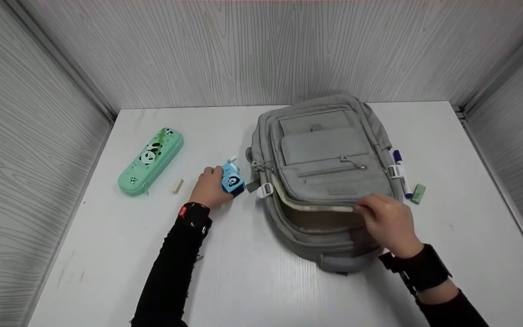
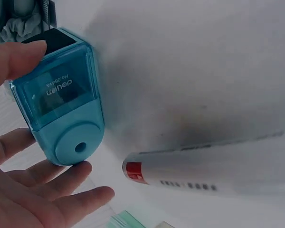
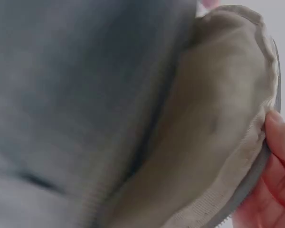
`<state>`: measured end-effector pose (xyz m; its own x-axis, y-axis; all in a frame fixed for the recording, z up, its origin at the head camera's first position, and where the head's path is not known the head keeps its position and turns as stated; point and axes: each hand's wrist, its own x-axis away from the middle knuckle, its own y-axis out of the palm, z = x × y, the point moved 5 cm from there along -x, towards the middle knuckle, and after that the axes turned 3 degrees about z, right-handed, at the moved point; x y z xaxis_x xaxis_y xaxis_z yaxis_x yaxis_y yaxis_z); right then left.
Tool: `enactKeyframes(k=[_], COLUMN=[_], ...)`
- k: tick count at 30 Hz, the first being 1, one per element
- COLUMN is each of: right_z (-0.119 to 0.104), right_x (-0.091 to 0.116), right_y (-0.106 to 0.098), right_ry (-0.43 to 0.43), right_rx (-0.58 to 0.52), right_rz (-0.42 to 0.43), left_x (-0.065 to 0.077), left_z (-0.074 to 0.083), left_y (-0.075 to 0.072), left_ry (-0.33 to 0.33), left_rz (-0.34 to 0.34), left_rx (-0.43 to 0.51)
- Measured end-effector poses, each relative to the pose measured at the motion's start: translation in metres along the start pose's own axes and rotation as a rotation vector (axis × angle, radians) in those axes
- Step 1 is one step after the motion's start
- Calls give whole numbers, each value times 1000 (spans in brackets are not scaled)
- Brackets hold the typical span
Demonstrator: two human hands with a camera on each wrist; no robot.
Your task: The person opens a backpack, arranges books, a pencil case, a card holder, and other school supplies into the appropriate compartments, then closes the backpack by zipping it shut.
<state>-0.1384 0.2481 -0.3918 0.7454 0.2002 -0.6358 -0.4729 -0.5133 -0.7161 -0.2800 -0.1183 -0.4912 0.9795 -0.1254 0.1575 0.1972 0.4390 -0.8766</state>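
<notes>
My left hand (image 1: 211, 187) grips a blue pencil sharpener (image 1: 232, 178) with a panda picture, left of the backpack. In the left wrist view, my thumb lies on the sharpener's dark end and fingertips on its other side; the round pencil hole (image 2: 80, 147) shows. The grey backpack (image 1: 325, 145) lies on the table with its compartment unzipped toward me. My right hand (image 1: 388, 222) pinches the edge of the front flap, holding the mouth open. Beige lining (image 3: 213, 114) shows inside in the right wrist view; the deeper inside is hidden.
A green panda pencil case (image 1: 151, 161) and a small beige block (image 1: 178, 186) lie at the left. Right of the backpack are a white marker (image 1: 405, 177) with a purple cap and a green eraser (image 1: 418, 194). A white tube (image 2: 180, 171) with a red mark lies near my left hand.
</notes>
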Motion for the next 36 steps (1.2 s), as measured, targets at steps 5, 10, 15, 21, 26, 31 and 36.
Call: enactKeyframes(k=[5,10,15,21,26,31,36], right_z=[0,0,1,3,-2,-7,-13], right_x=[-36,-62,-78,-85,-85,-82,-81], right_y=[-20,-31,-35,-35,-35,-34,-37], right_ry=[7,56,82,102,101,86,86], right_rx=[-33,-27,-1,-14,-40,-59,-97], right_rz=[130,211,214,233,262,282,310], left_x=[21,56,93,101,66,33,12], left_z=[0,18,62,137,182,201,213], left_y=[-3,-12,-19,-2,24,44,51], left_ry=[22,52,211,398,356,329,311], left_rz=[42,85,110,34,46,71,129], left_rx=[101,281,418,427,288,195,124])
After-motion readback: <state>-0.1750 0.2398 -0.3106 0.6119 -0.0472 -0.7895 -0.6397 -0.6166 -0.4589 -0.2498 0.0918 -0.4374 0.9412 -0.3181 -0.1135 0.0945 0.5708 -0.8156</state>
